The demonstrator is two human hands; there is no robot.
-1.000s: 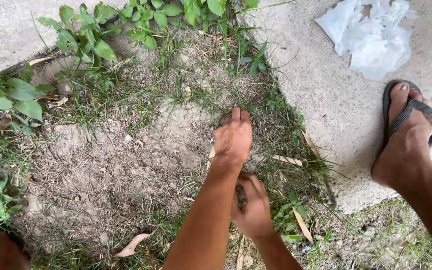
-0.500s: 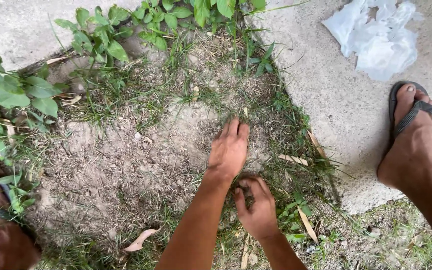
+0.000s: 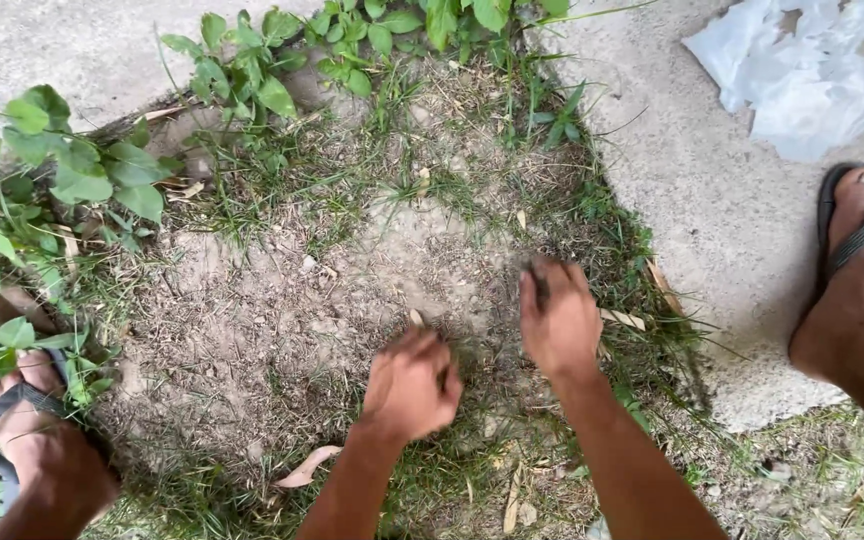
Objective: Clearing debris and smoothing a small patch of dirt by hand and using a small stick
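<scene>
We see a patch of bare soil [image 3: 282, 330] fringed by sparse grass [image 3: 592, 220], with a concrete slab [image 3: 712, 200] to its right and a crumpled white plastic bag [image 3: 802, 75] on it. Our 2 sandalled feet flank the patch. The left hand [image 3: 410, 385] is curled into a fist low on the soil; what it holds we cannot tell. The right hand [image 3: 557, 315] pinches grass blades at the slab's edge.
</scene>
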